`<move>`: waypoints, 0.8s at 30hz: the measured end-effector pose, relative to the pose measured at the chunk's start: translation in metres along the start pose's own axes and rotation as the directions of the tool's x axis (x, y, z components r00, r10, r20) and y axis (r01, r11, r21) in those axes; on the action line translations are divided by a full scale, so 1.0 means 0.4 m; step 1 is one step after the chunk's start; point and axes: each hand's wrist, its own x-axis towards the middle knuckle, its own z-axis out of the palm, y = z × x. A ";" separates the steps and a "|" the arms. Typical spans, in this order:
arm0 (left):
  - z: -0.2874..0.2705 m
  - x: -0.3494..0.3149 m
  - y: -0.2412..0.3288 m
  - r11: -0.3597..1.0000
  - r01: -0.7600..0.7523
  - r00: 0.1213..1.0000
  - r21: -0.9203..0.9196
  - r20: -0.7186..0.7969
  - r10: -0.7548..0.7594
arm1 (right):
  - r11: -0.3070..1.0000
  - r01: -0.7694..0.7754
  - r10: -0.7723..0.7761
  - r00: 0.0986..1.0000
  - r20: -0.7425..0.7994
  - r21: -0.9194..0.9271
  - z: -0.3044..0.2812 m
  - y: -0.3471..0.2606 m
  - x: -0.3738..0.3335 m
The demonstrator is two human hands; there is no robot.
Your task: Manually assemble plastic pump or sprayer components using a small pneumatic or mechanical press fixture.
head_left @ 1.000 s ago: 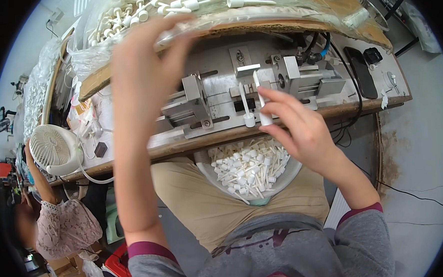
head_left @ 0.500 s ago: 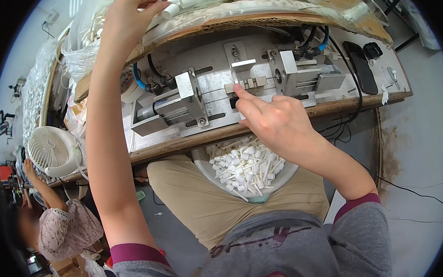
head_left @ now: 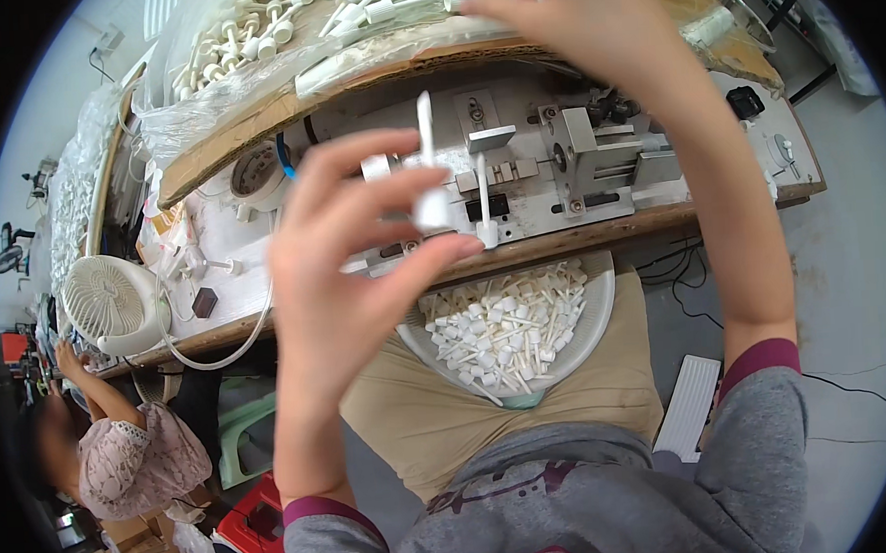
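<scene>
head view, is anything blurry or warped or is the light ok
Head view: fisheye bends the workbench edge and leaves black corners; light is even and soft, no hard shadows; the left hand holding white plastic pieces is close and slightly soft, the right hand is cut by the top edge; the bowl of white parts is sharp.

White is nearly everything here: the small plastic stick piece (head_left: 427, 167) pinched in the left hand (head_left: 348, 271) is plain white, and so are the pieces heaped in the pale bowl (head_left: 591, 334) just below the bench (head_left: 661, 223). The bench edge is bare brown wood, and the machine (head_left: 557, 160) on it is dull silver-grey with black knobs. Left of the bowl stands a white fan (head_left: 109, 304). The lap under the bowl is tan, the sleeves grey with maroon cuffs. Further left, a co-worker's top (head_left: 132, 463) is pinkish lace.
</scene>
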 end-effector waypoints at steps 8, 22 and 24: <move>0.150 -0.095 -0.062 0.837 -0.117 0.983 0.534 0.181 0.022 | 0.962 0.011 0.083 0.940 0.331 -0.275 0.074 0.122 0.138; 0.152 -0.070 -0.088 0.865 -0.099 0.982 0.493 0.186 0.006 | 0.971 -0.067 0.113 0.975 -0.192 0.229 -0.008 0.132 0.031; 0.138 -0.061 -0.068 0.951 0.025 0.987 0.309 0.142 -0.072 | 0.876 0.011 0.110 0.969 -0.221 0.483 0.001 0.088 -0.028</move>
